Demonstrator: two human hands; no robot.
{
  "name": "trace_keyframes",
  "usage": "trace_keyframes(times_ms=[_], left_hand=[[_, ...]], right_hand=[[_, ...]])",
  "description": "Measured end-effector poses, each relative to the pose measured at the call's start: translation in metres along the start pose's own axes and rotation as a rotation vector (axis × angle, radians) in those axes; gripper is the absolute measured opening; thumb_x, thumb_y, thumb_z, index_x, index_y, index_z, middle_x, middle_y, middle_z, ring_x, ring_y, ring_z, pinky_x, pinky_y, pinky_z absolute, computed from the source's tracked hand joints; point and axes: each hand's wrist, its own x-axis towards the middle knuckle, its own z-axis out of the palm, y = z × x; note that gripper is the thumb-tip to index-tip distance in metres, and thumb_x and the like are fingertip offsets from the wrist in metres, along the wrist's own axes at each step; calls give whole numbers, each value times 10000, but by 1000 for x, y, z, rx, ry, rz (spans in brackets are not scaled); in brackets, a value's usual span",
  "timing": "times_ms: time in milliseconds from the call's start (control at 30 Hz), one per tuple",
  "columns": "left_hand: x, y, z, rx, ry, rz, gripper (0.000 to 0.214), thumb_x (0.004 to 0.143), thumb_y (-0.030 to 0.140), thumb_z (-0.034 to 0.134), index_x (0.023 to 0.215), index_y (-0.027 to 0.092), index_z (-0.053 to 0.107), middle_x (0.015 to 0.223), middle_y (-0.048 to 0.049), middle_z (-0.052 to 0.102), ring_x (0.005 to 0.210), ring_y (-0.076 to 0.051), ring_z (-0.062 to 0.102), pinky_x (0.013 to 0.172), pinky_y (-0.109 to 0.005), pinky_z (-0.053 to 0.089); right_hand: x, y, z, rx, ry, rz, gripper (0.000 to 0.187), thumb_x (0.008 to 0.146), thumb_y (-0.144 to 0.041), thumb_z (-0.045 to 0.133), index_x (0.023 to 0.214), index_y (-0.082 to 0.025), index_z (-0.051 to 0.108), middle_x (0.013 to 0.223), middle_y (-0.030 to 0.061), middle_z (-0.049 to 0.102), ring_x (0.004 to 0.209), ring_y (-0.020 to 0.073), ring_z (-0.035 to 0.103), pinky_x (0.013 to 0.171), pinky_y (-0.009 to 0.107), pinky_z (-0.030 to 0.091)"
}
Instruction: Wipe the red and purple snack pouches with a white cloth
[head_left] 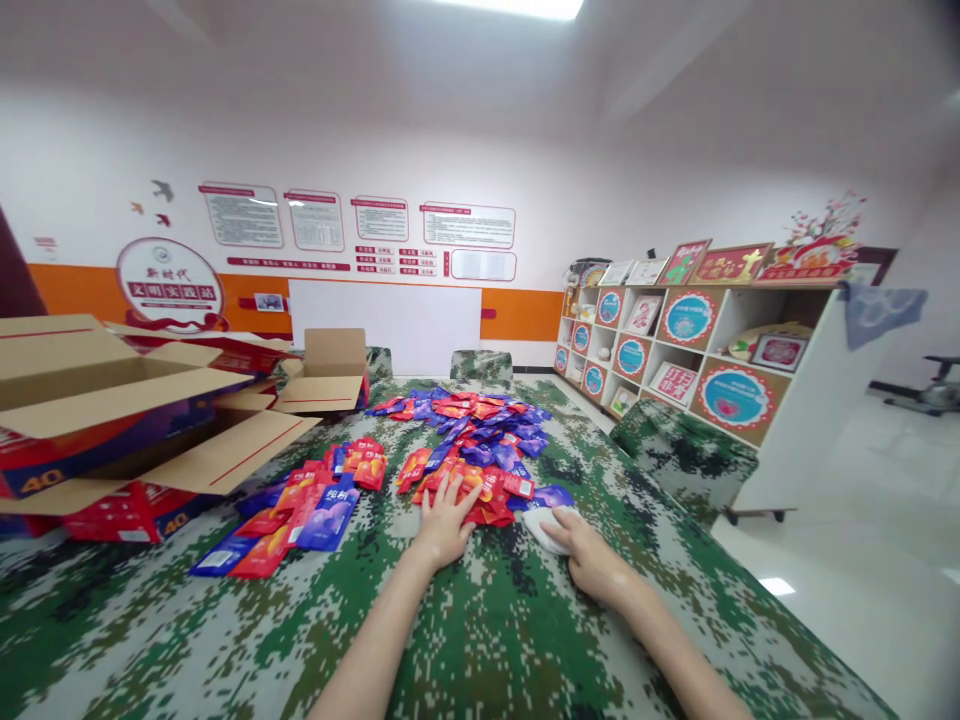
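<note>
My left hand [445,524] lies with its fingers spread on the near edge of a heap of red packets [491,485] printed with orange fruit. Purple packets [457,440] are mixed through the heap behind it. My right hand [589,555] is closed on a small white, soft-looking thing [541,528], held low at the table top; its exact kind is unclear. A purple packet [553,496] lies just beyond that white thing. To the left of my left hand is a second, smaller pile of red and purple packets [326,512], spread toward me.
Open cardboard boxes [217,450] with raised flaps crowd the table's left side, and a smaller open box [330,365] stands behind. A camouflage cloth [480,640] covers the table. Camouflage-covered chairs [682,455] and a shelf unit [675,330] are to the right.
</note>
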Motion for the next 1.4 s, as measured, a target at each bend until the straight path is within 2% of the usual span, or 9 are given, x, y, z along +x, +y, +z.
trace_keyframes(times_ms=[167,300,500,767,867,1000,1100,1267,1400], left_hand=[[-26,-2,-14,78,155,-14,667,738,208,564,1363,237,335,1429,-86,269,1331,-273,189,1068,-431,191],[-44,-13,-15,136,113,-49,450,804,184,510,1248,233,455,1330,-78,400,1225,-238,362,996,-392,307],[-51,-22,-9,160,29,-10,427,862,200,428,1289,206,447,1349,-89,453,1291,-226,334,1062,-423,239],[-87,-4,-29,65,43,195,338,799,159,494,1128,221,540,1230,-68,539,1157,-212,474,1008,-355,332],[-94,8,-34,24,93,161,290,777,239,574,1063,204,541,1125,-78,560,1103,-236,494,996,-375,341],[-90,16,-35,-8,89,60,588,700,368,682,1210,183,453,1185,-107,495,1114,-266,481,947,-374,396],[-94,16,-35,-25,1,148,392,778,329,615,1139,209,520,1198,-84,510,1110,-237,496,954,-345,402],[-117,14,-38,-45,8,314,416,837,188,513,1244,264,472,1342,-46,438,1239,-220,401,1068,-383,305],[-129,12,-37,-123,-5,297,467,832,133,463,1284,248,436,1352,-41,439,1196,-191,455,1024,-330,376]], right_hand=[[-19,5,2,-16,66,15,705,626,-10,408,1259,-291,538,1387,51,448,1282,237,389,1078,411,282],[-30,-5,-6,31,204,66,627,680,-27,352,1223,-242,581,1276,70,561,1181,208,505,1028,374,360],[-35,-50,-30,273,416,20,571,742,-110,352,1265,-249,536,1238,29,594,1123,198,547,970,363,415],[-24,-67,-7,374,337,20,593,688,-82,371,1224,-229,576,1210,33,616,1103,195,564,972,357,413],[-22,-67,4,335,294,17,633,667,-54,356,1231,-248,568,1228,21,604,1117,177,554,989,348,399],[-22,-70,14,180,173,-4,650,658,-52,404,1254,-270,546,1294,42,550,1185,198,503,1025,366,359],[-20,-72,15,64,88,11,610,687,-70,448,1247,-288,552,1300,76,542,1183,247,505,1014,407,363],[-12,-88,-3,127,234,-74,640,750,-31,362,1328,-291,451,1279,45,560,1154,200,528,987,362,396],[-7,-132,-10,142,257,-174,657,783,-53,367,1378,-332,351,1440,30,370,1228,207,454,1004,369,377]])
